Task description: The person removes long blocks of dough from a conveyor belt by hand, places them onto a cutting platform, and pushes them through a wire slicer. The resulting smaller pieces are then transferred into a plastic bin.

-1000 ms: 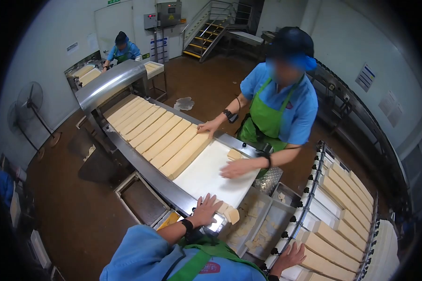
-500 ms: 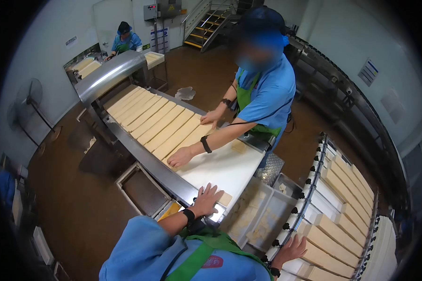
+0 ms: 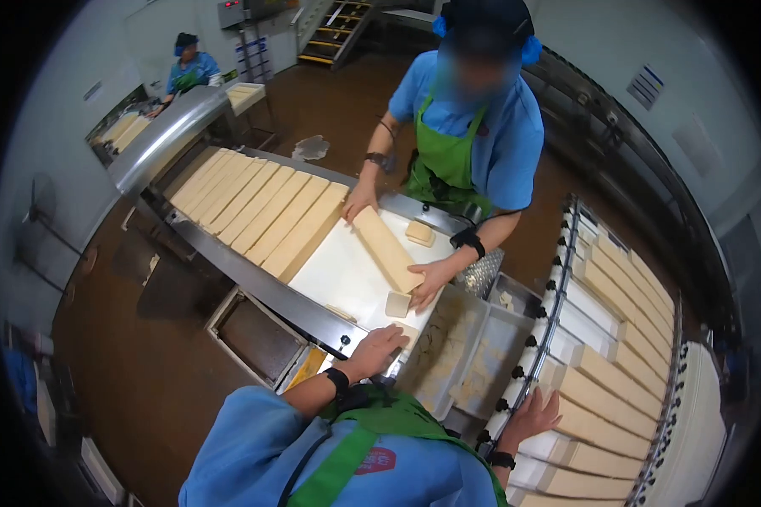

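My left hand [image 3: 375,351] lies with fingers stretched at the near end of the white work surface [image 3: 320,291], its fingertips at a small flat pale slab [image 3: 410,336]. Beside it stands a small pale square end piece [image 3: 398,304]. My right hand [image 3: 534,420], fingers spread, rests at the left edge of the slotted rack, close to a long pale block [image 3: 596,425]. Across from me, a co-worker's two hands hold another long block [image 3: 386,248] at its ends, slanting over the white surface.
Several long blocks [image 3: 262,203] lie side by side on the conveyor [image 3: 209,245]. More fill the slotted rack [image 3: 566,279] at right. Grey bins with pale scraps [image 3: 475,372] stand between. Two small slabs [image 3: 419,233] lie by the co-worker. Another person [image 3: 193,72] works behind.
The co-worker has taken the nearest block off the row and swung it toward me, leaving white surface between. A small square piece now stands near my left hand. My hands have barely moved.
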`<state>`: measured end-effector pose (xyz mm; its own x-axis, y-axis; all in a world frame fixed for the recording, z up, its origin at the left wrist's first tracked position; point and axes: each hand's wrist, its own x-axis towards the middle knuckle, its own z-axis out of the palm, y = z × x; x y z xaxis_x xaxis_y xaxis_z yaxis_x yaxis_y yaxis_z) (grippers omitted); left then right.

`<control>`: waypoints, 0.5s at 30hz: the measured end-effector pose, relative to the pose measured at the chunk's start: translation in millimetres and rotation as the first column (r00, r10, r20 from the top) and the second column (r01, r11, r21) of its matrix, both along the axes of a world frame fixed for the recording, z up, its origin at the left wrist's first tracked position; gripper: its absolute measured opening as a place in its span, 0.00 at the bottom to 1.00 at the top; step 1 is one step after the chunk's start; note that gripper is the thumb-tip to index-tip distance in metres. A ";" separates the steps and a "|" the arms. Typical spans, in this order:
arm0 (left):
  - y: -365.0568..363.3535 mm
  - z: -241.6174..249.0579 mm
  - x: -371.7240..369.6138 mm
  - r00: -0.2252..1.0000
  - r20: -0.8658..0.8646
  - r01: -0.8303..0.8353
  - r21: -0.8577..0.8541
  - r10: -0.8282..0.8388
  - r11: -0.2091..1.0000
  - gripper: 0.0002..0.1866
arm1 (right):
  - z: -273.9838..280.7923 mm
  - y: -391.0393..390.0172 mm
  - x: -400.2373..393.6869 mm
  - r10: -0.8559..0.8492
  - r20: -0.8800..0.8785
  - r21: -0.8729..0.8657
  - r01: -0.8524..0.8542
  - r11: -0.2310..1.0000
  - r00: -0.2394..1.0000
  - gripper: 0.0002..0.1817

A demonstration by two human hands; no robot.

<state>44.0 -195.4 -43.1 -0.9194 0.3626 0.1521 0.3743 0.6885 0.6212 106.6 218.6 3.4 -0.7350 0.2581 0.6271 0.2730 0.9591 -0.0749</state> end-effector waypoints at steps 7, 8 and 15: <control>-1.6 4.4 4.7 0.999 0.013 0.038 0.108 -0.040 0.993 0.26 | 13.5 -7.1 -2.5 -0.038 0.066 -0.063 0.043 0.997 0.997 0.12; -2.3 8.1 3.8 0.999 -0.011 0.050 0.130 -0.049 0.990 0.23 | 14.6 -6.7 -2.8 -0.030 0.080 -0.072 0.036 0.997 0.996 0.13; 5.1 7.0 -3.2 0.999 0.018 0.040 0.084 -0.042 0.996 0.24 | 17.2 4.4 -8.9 -0.074 0.104 -0.073 0.081 0.994 0.992 0.14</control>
<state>40.9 -190.3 -36.1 -0.9072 0.3869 0.1653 0.3882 0.6181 0.6835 97.7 223.0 20.6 -0.7692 0.3615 0.5270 0.3562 0.9272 -0.1161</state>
